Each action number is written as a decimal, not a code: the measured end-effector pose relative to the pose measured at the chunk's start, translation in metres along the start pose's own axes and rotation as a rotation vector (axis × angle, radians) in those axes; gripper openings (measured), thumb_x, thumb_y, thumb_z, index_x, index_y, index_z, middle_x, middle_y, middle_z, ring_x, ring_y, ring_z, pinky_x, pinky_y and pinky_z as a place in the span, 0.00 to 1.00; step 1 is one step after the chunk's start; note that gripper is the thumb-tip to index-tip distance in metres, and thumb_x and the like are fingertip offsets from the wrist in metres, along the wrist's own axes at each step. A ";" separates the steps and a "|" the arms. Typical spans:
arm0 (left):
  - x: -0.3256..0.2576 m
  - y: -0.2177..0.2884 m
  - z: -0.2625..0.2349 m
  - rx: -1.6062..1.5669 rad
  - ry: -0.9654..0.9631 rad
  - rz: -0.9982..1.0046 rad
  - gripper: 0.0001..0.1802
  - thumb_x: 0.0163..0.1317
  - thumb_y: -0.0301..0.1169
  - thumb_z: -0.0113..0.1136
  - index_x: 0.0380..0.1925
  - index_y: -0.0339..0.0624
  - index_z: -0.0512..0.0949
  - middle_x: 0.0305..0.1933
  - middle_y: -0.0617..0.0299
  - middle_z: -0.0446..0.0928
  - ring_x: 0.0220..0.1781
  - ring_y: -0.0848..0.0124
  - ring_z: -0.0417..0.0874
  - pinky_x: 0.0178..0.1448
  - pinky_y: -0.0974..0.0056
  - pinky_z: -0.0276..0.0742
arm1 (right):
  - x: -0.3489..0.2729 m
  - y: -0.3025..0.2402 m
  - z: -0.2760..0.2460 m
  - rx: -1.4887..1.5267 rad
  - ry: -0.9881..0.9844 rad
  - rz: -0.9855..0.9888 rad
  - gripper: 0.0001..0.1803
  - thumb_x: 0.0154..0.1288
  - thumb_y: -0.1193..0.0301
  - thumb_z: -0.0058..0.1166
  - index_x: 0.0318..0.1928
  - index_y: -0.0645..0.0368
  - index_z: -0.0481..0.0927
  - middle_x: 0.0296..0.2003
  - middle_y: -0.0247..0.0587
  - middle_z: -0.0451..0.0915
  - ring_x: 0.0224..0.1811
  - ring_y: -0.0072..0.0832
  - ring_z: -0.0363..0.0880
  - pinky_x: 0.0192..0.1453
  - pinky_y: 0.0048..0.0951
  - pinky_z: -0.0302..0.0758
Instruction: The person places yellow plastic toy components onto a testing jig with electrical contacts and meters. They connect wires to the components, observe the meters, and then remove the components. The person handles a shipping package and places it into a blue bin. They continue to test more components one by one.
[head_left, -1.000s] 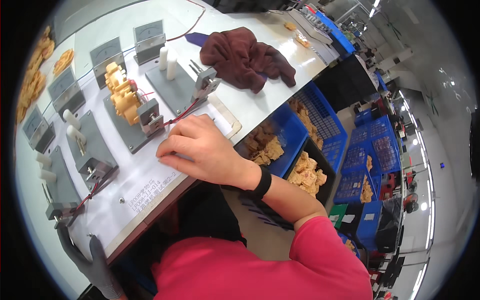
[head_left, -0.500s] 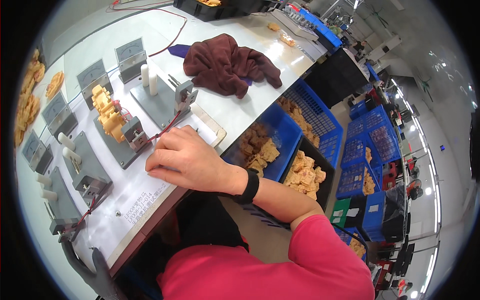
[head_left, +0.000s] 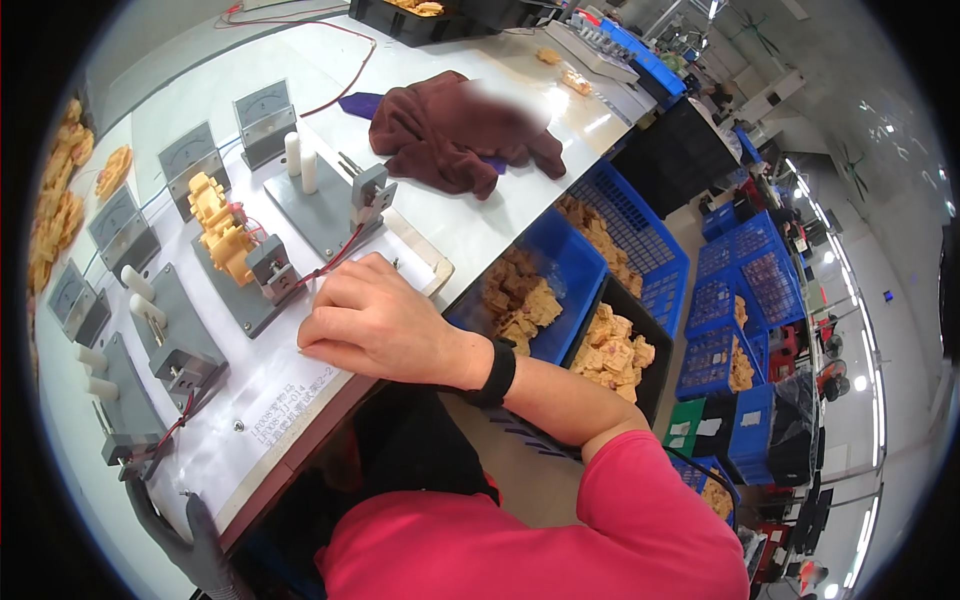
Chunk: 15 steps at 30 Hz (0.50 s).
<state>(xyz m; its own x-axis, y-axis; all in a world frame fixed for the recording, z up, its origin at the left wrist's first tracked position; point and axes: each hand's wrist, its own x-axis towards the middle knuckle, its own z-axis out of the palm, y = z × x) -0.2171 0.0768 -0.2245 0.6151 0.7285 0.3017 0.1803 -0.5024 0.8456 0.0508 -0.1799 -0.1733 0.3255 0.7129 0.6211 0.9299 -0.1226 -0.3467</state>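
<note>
My right hand [head_left: 375, 325], bare with a black wristband, rests on a white-covered board [head_left: 285, 345] near its front edge. Its fingers are curled together, and I see nothing in them. At the board's lower left corner is my left hand [head_left: 195, 545] in a dark grey glove, thumb and a finger spread apart, close to the nearest grey test fixture [head_left: 125, 375]. A yellow plastic part [head_left: 220, 230] with thin red wires sits on another fixture, left of my right hand. The fixture [head_left: 325, 215] beyond that hand carries two white posts. A fixture [head_left: 180, 330] with white posts stands nearer my left hand.
Several dial meters [head_left: 190, 165] line the board's far side. A crumpled maroon cloth [head_left: 430, 135], partly blurred, lies on the table. Yellow parts [head_left: 65, 220] are piled at far left. Right of the table, a blue bin [head_left: 575, 260] and a black bin [head_left: 650, 370] hold yellow parts.
The whole view has shifted very slightly. Both hands keep their places and poses, and the yellow part stays on its fixture.
</note>
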 end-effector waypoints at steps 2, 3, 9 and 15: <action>0.000 0.001 0.000 -0.001 -0.004 -0.002 0.35 0.63 0.26 0.55 0.71 0.37 0.58 0.74 0.54 0.59 0.75 0.61 0.58 0.77 0.56 0.50 | 0.000 0.000 0.000 -0.010 0.003 -0.008 0.06 0.56 0.68 0.66 0.33 0.47 0.80 0.32 0.27 0.73 0.39 0.28 0.73 0.46 0.32 0.64; 0.000 0.002 0.000 -0.001 -0.007 -0.003 0.35 0.63 0.26 0.55 0.71 0.37 0.58 0.74 0.54 0.59 0.75 0.61 0.58 0.77 0.56 0.50 | 0.000 -0.001 0.000 -0.014 0.005 -0.010 0.06 0.56 0.68 0.66 0.33 0.47 0.80 0.32 0.26 0.73 0.39 0.28 0.73 0.46 0.32 0.64; -0.003 0.012 0.004 0.009 0.016 -0.017 0.37 0.62 0.30 0.57 0.70 0.35 0.58 0.73 0.52 0.60 0.75 0.60 0.59 0.77 0.56 0.49 | 0.001 -0.002 0.000 -0.018 0.017 0.000 0.07 0.54 0.69 0.67 0.33 0.48 0.81 0.31 0.27 0.74 0.38 0.29 0.74 0.47 0.32 0.65; 0.002 0.030 0.006 0.102 -0.017 -0.052 0.42 0.52 0.28 0.62 0.69 0.35 0.60 0.70 0.52 0.63 0.72 0.60 0.61 0.76 0.56 0.50 | 0.003 0.001 -0.001 -0.009 -0.025 0.017 0.07 0.52 0.72 0.67 0.32 0.51 0.83 0.29 0.31 0.74 0.36 0.32 0.74 0.45 0.33 0.67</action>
<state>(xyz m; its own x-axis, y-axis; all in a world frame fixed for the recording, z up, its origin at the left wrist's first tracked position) -0.2062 0.0604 -0.2011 0.6154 0.7475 0.2500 0.2896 -0.5094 0.8103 0.0529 -0.1785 -0.1712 0.3373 0.7277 0.5972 0.9258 -0.1414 -0.3505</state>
